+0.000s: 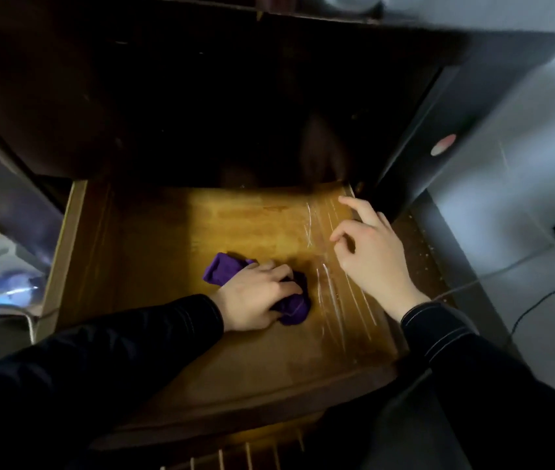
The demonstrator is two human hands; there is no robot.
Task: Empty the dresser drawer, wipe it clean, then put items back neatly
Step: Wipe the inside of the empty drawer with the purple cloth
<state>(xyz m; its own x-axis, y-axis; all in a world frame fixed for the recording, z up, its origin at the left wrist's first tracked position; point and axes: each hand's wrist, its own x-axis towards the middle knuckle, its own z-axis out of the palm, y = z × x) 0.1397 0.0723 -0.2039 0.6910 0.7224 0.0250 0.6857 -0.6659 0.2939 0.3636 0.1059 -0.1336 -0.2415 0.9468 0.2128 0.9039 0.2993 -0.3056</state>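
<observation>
Currently: your left hand (255, 296) is gripping the purple cloth (219, 271), fingers clamped on it; your right hand (372, 257) is hovering at three o'clock, fingers apart. You should be pressing flat, sweeping the drawer (167, 232) toward twelve.

Your left hand (255, 296) covers most of the purple cloth (217, 271); shadow hides the rear of the drawer (76, 252).

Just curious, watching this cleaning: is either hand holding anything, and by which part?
The left hand grips a bunched cloth around its middle, on the drawer floor. The right hand holds nothing.
</observation>
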